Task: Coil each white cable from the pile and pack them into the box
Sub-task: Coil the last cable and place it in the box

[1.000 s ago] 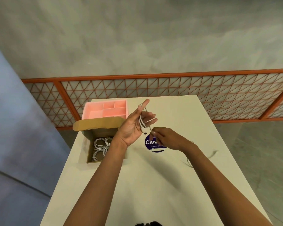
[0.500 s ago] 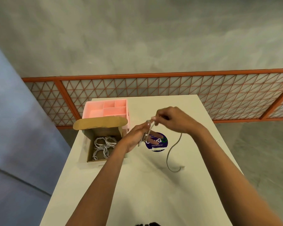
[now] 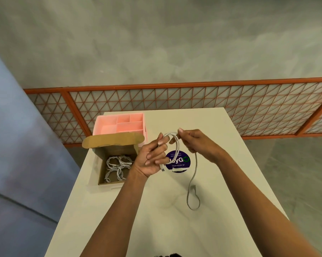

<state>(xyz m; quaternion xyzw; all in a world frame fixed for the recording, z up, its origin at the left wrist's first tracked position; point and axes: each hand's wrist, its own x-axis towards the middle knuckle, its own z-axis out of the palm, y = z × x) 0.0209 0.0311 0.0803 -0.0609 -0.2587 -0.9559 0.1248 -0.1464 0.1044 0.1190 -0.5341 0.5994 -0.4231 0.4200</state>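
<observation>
A white cable is looped over the fingers of my left hand, with its plug hanging below the palm. My right hand pinches the same cable at the top of the loop. The loose tail drops from my right hand and curls on the white table. An open cardboard box stands at the table's left edge, its flap raised, with several coiled white cables inside. No cable pile shows on the table.
A pink divided tray sits behind the box. A round purple sticker lies on the table under my hands. An orange lattice railing runs behind the table, with grey floor beyond.
My right hand has carried the cable up from near the sticker to above my left fingers, laying a wider loop. The tail has dragged along the table and now hangs longer.
</observation>
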